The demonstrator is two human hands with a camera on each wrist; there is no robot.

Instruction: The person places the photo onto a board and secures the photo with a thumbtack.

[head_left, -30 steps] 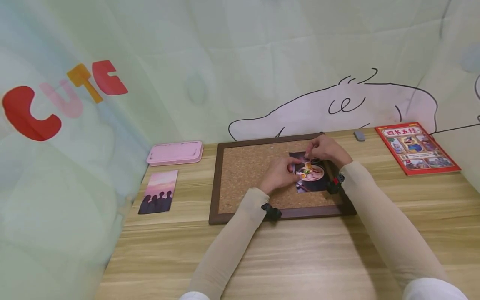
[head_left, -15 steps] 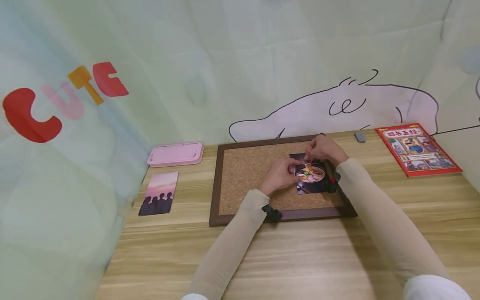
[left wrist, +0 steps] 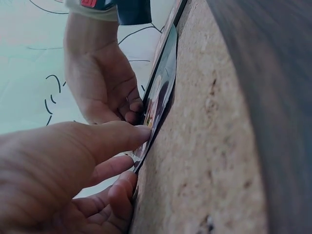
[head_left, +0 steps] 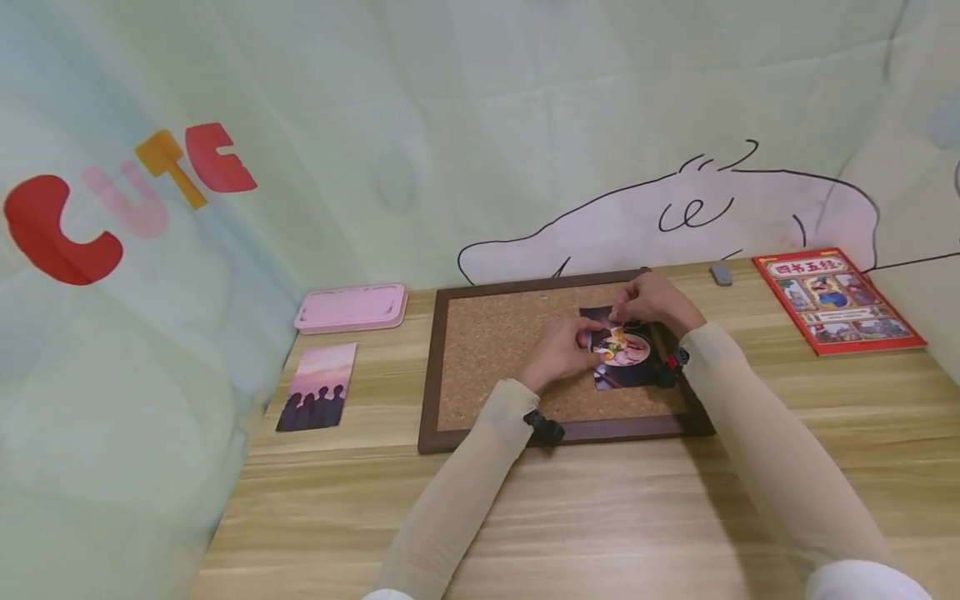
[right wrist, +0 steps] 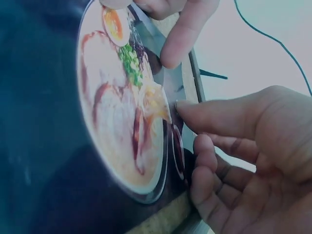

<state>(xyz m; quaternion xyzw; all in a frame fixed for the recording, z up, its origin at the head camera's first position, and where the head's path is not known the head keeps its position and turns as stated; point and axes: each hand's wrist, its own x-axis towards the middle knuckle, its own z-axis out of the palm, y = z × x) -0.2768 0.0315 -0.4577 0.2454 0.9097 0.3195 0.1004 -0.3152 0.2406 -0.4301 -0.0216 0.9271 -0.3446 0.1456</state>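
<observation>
A photo print of a ramen bowl (head_left: pixel 628 352) lies on a brown-framed corkboard (head_left: pixel 487 354). My left hand (head_left: pixel 559 352) rests at the photo's left side; its thumb and forefinger press the print. In the left wrist view, part of the print's edge stands slightly off the cork. My right hand (head_left: pixel 651 300) is at the photo's top edge. Its thumb and fingers pinch something tiny, apparently a clear pushpin, almost wholly hidden; only a small shiny bit shows at the thumb tip in the right wrist view. Another small clear pin (head_left: pixel 545 297) sits near the board's top edge.
Left of the board are a pink case (head_left: pixel 350 308) and a sunset photo with silhouettes (head_left: pixel 317 386). A small grey block (head_left: pixel 721 275) and a red book (head_left: pixel 838 300) lie on the right. A printed curtain (head_left: pixel 420 150) hangs behind the table.
Both hands stay almost where they were on the photo. The right hand and wrist shift only slightly; the photo and board keep their places.
</observation>
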